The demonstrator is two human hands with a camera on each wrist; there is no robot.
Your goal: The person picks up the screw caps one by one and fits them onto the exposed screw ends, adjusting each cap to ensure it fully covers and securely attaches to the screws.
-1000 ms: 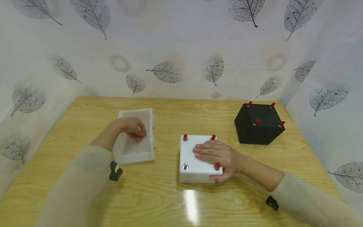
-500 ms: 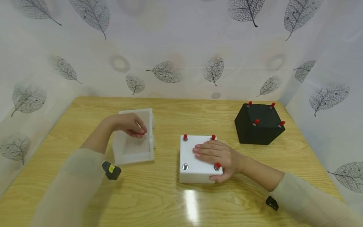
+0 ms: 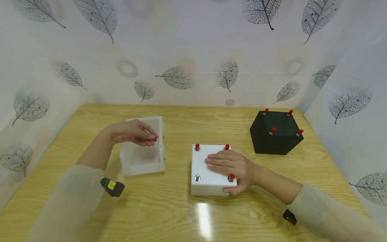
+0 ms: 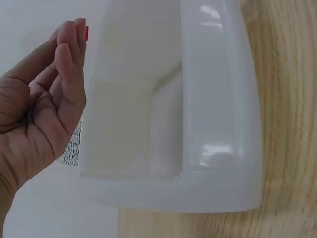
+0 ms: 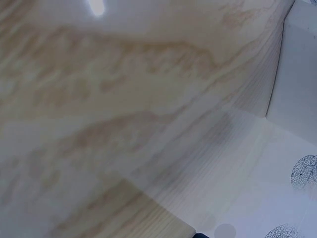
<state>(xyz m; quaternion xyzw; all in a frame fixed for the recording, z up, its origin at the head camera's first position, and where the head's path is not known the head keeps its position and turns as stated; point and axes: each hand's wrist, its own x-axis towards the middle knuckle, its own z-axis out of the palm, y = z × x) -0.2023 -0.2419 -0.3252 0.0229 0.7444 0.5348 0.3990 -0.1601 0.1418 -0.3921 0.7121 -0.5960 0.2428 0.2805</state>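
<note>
A small red switch cap (image 3: 155,139) is pinched in the fingertips of my left hand (image 3: 133,132), above the white plastic tray (image 3: 143,169). In the left wrist view only a sliver of the red cap (image 4: 86,33) shows past the fingers. My right hand (image 3: 235,166) holds the white box (image 3: 208,171), its fingers lying flat across the top and its thumb at the front side. Red-capped toggle switches stand near three corners of that box. At the front left corner, a toggle switch (image 3: 197,177) shows bare silver metal.
At the back right of the wooden table (image 3: 181,121) stands a black box (image 3: 276,141) with red-capped toggle switches on its top. A leaf-patterned curtain (image 3: 193,50) hangs behind the table. The right wrist view shows mainly the table surface and curtain.
My left hand has risen from inside the tray, with the forearm shifting left, and the red cap now shows at its fingertips. The right hand and white box have stayed still.
</note>
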